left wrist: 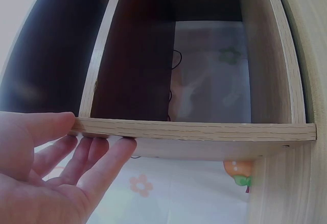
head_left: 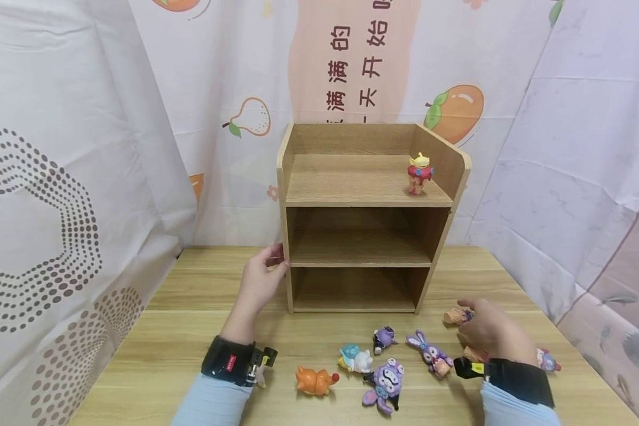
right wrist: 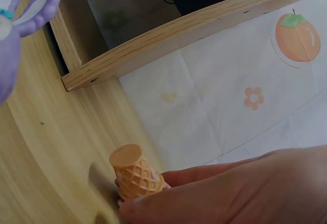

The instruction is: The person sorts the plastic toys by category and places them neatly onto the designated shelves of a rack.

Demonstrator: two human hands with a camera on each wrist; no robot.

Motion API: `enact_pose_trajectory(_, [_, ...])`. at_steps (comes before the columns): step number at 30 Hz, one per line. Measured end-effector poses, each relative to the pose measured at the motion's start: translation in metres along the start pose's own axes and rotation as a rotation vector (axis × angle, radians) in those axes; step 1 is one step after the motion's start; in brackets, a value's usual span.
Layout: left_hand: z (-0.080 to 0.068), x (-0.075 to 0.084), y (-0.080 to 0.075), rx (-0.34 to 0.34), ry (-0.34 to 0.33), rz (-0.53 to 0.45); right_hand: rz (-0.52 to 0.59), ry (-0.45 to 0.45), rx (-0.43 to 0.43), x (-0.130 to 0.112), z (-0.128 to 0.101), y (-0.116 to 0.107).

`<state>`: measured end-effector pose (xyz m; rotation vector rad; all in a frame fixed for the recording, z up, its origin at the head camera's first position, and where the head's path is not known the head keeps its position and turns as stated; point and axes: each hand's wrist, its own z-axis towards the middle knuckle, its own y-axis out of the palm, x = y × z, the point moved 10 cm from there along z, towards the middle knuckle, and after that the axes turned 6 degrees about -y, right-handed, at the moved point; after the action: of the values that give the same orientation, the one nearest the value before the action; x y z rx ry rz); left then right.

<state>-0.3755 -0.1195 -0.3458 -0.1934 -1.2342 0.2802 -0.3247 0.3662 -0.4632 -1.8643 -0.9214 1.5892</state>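
My left hand (head_left: 261,278) rests against the left side panel of a small wooden shelf (head_left: 359,260). In the left wrist view its thumb lies at the panel's front edge, and the loosely extended fingers (left wrist: 110,165) touch the outer face. To the right of the shelf, my right hand (head_left: 490,328) pinches an ice-cream-cone figurine (right wrist: 138,175) low over the table, its waffle base pointing away from the palm. The fingers hide most of the figurine's upper part. Another cone figurine (head_left: 475,354) lies partly hidden under the right hand.
A cone figurine with a yellow top (head_left: 419,174) stands on the shelf's top board. In front lie an orange fox-like figurine (head_left: 316,380), a white-and-teal one (head_left: 355,358) and several purple ones, including a rabbit (head_left: 430,353). A red-and-blue figurine (head_left: 547,360) lies beyond the right wrist.
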Motion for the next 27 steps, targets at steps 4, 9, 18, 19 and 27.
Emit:
enact_pose_trajectory(4, [-0.0007,0.0003,0.0,-0.001,-0.003,-0.005,-0.001,0.02,-0.006,0.0036,0.0017,0.0024])
enact_pose_trajectory(9, [-0.0007,0.0002,0.0,-0.002,-0.002,-0.006,-0.022,0.018,-0.004,0.004,0.003,0.0029])
enact_pose_trajectory(18, [-0.0011,-0.0002,-0.0002,-0.003,-0.006,-0.003,-0.038,0.032,0.008,0.0057,0.0048,0.0022])
enact_pose_trajectory(19, [-0.001,-0.0002,-0.0001,-0.003,-0.004,-0.006,-0.044,0.034,0.014,0.0063,0.0052,0.0016])
enact_pose_trajectory(27, [-0.0008,-0.0012,0.0005,-0.007,-0.009,-0.023,-0.05,0.043,0.041,0.0091,0.0049,-0.0014])
